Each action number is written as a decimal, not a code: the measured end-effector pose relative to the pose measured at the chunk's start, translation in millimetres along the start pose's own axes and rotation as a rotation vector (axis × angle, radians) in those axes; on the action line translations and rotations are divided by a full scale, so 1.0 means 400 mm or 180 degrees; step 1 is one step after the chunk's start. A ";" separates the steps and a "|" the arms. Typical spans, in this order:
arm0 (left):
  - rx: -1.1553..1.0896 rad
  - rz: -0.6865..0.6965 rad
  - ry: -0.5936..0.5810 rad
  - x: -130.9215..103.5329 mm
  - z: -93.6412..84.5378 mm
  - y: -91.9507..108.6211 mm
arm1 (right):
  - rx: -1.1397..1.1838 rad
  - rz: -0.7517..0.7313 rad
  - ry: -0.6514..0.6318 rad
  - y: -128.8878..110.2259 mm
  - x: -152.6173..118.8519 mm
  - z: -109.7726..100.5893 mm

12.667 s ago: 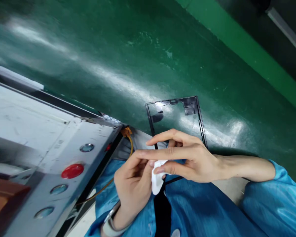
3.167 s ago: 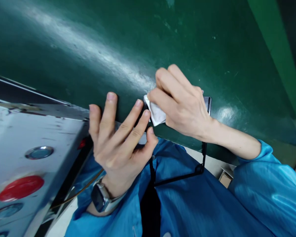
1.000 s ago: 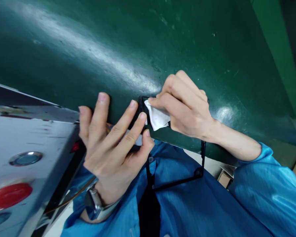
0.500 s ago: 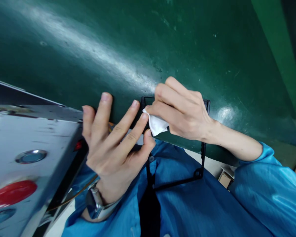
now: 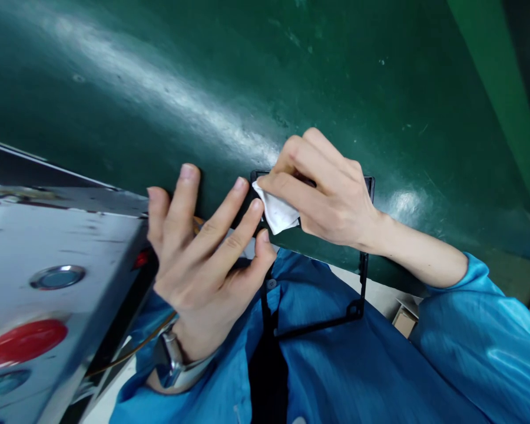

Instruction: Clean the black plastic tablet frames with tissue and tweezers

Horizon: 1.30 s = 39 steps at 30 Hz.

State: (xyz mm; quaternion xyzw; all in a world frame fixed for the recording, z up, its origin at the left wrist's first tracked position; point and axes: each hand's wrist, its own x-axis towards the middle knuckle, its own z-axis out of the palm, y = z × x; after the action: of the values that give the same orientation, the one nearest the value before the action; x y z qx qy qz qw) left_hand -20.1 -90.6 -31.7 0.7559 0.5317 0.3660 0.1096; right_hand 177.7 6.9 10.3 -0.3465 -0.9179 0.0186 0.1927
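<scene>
A black rectangular frame (image 5: 363,282) lies partly on the green table and juts out over its near edge. My right hand (image 5: 331,188) pinches a folded white cloth (image 5: 280,213), which rests against the frame's upper left part. To the left, my left hand (image 5: 207,265) has its fingers spread, with the index fingertip and thumb beside the frame's left side, close to the cloth. Part of that side is hidden under the fingers and cloth.
The green table (image 5: 181,118) has glare and scuff marks. At the left stands a grey metal box (image 5: 88,235) with a red button (image 5: 26,343) and round metal-ringed buttons. A cable runs beside it. A cardboard box (image 5: 404,322) is below the table's edge.
My right hand has shifted slightly up and left with the cloth, toward the frame's upper left corner. My left hand has hardly moved.
</scene>
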 end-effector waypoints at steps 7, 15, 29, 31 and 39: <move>0.0037 -0.0019 0.0022 0.002 -0.002 0.002 | -0.0107 -0.0067 -0.0268 0.004 0.012 -0.003; 0.0124 -0.0111 -0.0187 0.005 -0.016 0.011 | 0.0192 -0.0213 0.0274 0.005 -0.003 0.007; 0.0052 -0.0047 -0.0151 0.010 -0.031 0.009 | 0.0361 0.0615 0.0095 0.016 0.002 0.008; 0.0040 -0.0182 -0.0144 0.024 -0.039 0.014 | 0.0164 0.0641 -0.0103 0.007 0.002 0.006; 0.0911 0.0283 -0.0081 0.054 -0.053 -0.003 | -0.0217 0.0531 -0.0169 -0.001 0.005 0.015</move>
State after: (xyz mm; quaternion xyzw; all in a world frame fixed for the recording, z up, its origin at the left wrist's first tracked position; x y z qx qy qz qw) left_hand -31.6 -75.7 -8.1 0.7912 0.5430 0.2812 -0.0089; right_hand 174.0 8.4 5.4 -0.4276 -0.8907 0.0124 0.1542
